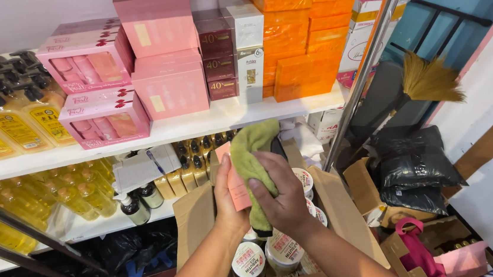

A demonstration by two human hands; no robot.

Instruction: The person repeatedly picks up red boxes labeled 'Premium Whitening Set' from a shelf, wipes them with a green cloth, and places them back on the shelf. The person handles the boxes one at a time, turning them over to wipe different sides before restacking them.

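My left hand [226, 201] holds a small pink box [236, 184] upright over an open cardboard carton [195, 221]. My right hand [282, 193] grips a green cloth [251, 150] and presses it against the side of the pink box. Inside the carton, below both hands, stand several round white-lidded jars [249, 259]. Both forearms come up from the bottom edge of the head view.
A white shelf [197, 124] carries pink gift boxes [90, 54], maroon and white boxes and orange boxes [297, 39]. Yellow pump bottles [13, 126] fill the left side. A metal pole [365, 66], a broom [428, 78], black bags [416, 171] and another open carton [434, 247] stand at right.
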